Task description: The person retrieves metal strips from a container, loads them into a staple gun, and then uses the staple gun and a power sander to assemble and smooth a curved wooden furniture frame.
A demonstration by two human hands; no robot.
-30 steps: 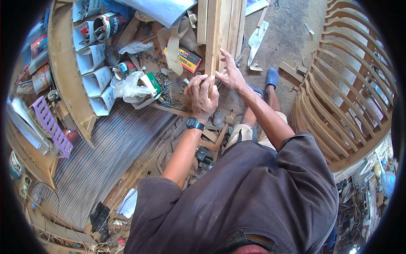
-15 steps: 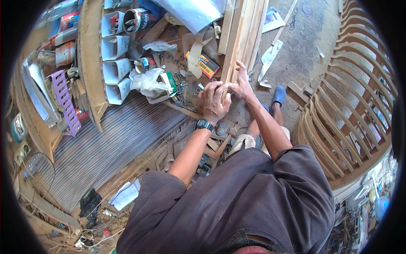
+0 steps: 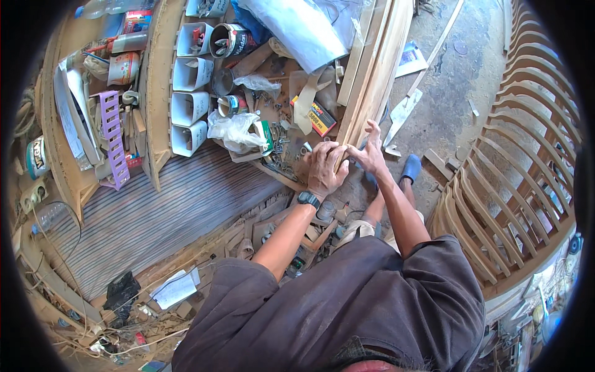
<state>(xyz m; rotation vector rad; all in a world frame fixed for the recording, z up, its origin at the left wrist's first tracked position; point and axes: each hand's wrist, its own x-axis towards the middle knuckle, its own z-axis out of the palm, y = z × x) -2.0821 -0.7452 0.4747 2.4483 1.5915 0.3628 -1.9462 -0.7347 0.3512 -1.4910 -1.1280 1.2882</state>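
Fingers of the left hand are clasping the near end of a strip, which is running alongside a board; those of the right hand are standing spread, apparently only lightly touching the edge. Sideways slipping is seeming possible, should the left grip loosen.

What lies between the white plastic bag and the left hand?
In the head view, a green box and small metal parts lie between the white plastic bag and the left hand.
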